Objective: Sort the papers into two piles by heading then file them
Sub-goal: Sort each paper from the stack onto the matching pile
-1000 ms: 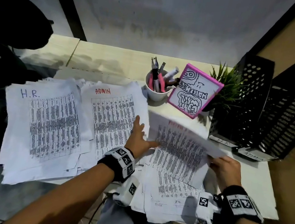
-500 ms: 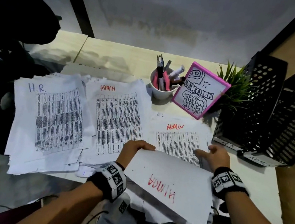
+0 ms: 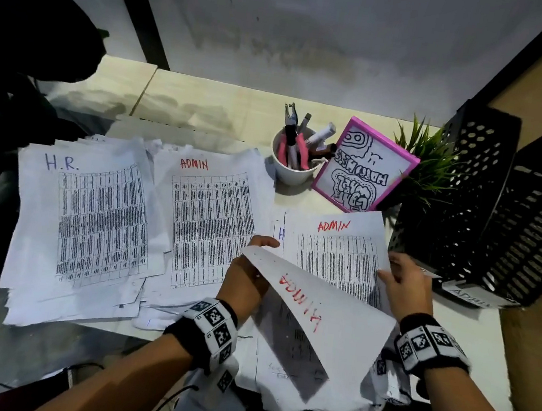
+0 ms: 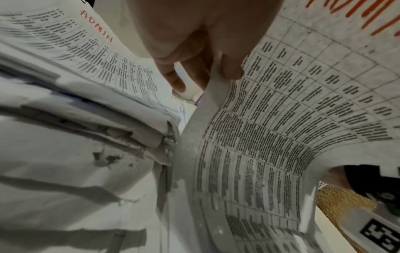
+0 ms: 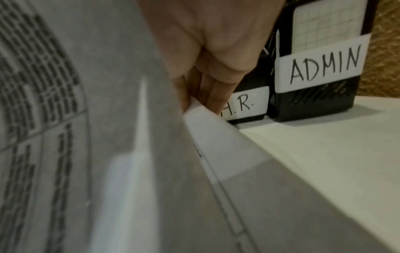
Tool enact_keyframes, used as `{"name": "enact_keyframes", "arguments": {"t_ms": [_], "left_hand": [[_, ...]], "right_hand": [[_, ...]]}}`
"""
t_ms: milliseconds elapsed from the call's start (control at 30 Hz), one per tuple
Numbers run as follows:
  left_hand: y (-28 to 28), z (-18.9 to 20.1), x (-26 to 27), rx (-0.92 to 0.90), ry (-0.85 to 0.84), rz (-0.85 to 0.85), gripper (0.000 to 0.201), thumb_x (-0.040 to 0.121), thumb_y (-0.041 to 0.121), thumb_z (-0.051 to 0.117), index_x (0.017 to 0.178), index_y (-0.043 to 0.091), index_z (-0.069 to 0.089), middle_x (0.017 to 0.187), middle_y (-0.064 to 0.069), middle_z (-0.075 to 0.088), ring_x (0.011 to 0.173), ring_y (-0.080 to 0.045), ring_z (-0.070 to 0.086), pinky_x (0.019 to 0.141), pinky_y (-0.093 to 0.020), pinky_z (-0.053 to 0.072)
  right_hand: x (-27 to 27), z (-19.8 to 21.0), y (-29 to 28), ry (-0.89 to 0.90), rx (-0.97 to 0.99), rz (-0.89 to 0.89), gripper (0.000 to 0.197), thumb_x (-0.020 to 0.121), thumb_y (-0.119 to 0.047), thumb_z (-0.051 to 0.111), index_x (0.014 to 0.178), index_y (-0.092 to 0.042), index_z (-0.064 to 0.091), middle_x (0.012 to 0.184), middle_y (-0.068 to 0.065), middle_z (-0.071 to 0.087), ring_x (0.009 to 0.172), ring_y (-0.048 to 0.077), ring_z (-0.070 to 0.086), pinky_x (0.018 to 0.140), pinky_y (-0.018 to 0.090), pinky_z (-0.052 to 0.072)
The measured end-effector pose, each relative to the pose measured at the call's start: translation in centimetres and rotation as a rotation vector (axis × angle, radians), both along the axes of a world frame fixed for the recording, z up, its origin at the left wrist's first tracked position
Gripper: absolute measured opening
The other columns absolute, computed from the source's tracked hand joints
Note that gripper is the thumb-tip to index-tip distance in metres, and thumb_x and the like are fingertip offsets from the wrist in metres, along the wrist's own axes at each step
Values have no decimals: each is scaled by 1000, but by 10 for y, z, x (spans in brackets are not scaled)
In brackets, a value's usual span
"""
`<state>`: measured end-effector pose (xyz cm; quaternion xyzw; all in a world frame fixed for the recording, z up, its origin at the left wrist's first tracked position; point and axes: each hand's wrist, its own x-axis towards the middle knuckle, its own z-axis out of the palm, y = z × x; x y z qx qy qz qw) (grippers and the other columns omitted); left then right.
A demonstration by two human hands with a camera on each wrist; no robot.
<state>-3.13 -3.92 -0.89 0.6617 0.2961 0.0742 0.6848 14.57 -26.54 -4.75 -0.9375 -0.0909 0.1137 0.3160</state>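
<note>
Fingers (image 4: 232,68) of my left hand (image 3: 245,279) pinch the top corner of a lifted sheet (image 3: 326,325), thumb on one face and the others behind it; I see its blank back curling toward me, the red ADMIN heading showing through in reverse. From the left wrist view the printed table on that sheet bows in a wide arc. My right hand (image 3: 405,285) is at the right edge of the unsorted stack (image 3: 338,258), and from the right wrist view its fingers (image 5: 211,95) curl round the edge of the top paper there, gripping it. That top page carries a red ADMIN heading; a blue heading peeks from under its left edge.

Just left of the stack lies the ADMIN pile (image 3: 209,225), and left again, overlapping it, the H.R. pile (image 3: 90,220), both flat on the bench (image 3: 206,108). To the right of my right hand stand two black perforated file holders, the nearer labelled H.R. (image 5: 246,102) and the other ADMIN (image 5: 320,65); a gridded page sits inside the ADMIN one. Behind the stack I see a white cup of pens (image 3: 292,170), a pink-framed drawing (image 3: 364,167) leaning beside it, and a small green plant (image 3: 428,163)
</note>
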Motion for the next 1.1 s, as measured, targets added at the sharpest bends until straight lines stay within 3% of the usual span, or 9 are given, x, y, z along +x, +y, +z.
{"name": "enact_keyframes", "arguments": {"t_ms": [100, 200, 300, 433, 567, 667, 833, 933, 1100], "left_hand": [[-1, 5, 5, 27, -16, 4, 27, 87, -11, 48, 95, 13, 57, 65, -4, 55, 59, -7, 51, 55, -17, 42], [-4, 1, 11, -6, 16, 9, 9, 87, 9, 63, 90, 17, 65, 91, -4, 68, 85, -10, 63, 82, -32, 53], [-7, -2, 17, -144, 44, 62, 35, 79, 13, 71, 112, 13, 59, 107, 6, 67, 104, -10, 62, 101, -39, 46], [-7, -4, 21, -208, 95, 53, 46, 72, 5, 71, 108, 30, 59, 105, 5, 68, 102, -11, 63, 98, -38, 48], [-13, -3, 17, -221, 103, 26, 29, 81, 0, 63, 105, 15, 61, 104, -12, 70, 88, -27, 65, 82, -47, 54], [-15, 5, 18, -252, 52, 67, 27, 87, -1, 60, 102, 20, 53, 107, -11, 64, 102, -28, 62, 95, -42, 49], [21, 31, 26, -61, -95, 340, 47, 83, 6, 69, 106, 26, 33, 108, -3, 50, 100, -14, 55, 86, -28, 48], [73, 39, 27, 187, -124, 400, 47, 82, 0, 67, 105, 19, 30, 102, -2, 45, 90, -9, 50, 82, -19, 43], [148, 14, 6, 434, 82, 421, 15, 86, 0, 57, 89, 15, 57, 101, -8, 61, 89, -20, 58, 86, -36, 48]], "right_hand": [[-7, 17, -3, -89, 107, -3, 10, 85, -3, 64, 91, -9, 69, 79, 0, 69, 78, 18, 64, 78, 30, 52], [-13, 35, -8, 93, 518, -152, 27, 80, 13, 61, 73, -12, 69, 73, -14, 72, 79, 2, 67, 77, 15, 52], [-22, 45, -17, 254, 765, -183, 18, 67, 7, 68, 63, -10, 72, 84, 8, 75, 91, 24, 70, 83, 31, 56], [-37, 43, -24, 436, 826, -210, 5, 52, -3, 67, 56, -5, 69, 80, 19, 73, 79, 28, 70, 69, 30, 58], [-47, 50, -22, 543, 910, -250, 29, 62, 15, 43, 48, -1, 64, 59, 13, 67, 55, 22, 66, 52, 21, 53], [-46, 59, -16, 618, 1018, -429, 27, 55, 5, 42, 40, -6, 61, 45, 2, 53, 37, 9, 51, 39, 13, 39], [-18, 18, -20, 471, 500, -501, 8, 87, -6, 62, 86, -9, 69, 70, 3, 70, 60, 19, 62, 51, 18, 52], [-15, -3, -13, 397, 4, -407, 55, 71, -31, 81, 111, 1, 60, 110, 19, 65, 99, 32, 62, 82, 32, 48], [-36, -4, 21, 401, -361, -345, 105, 46, -59, 86, 120, 4, 47, 123, 22, 51, 117, 36, 48, 89, 42, 45]]}}
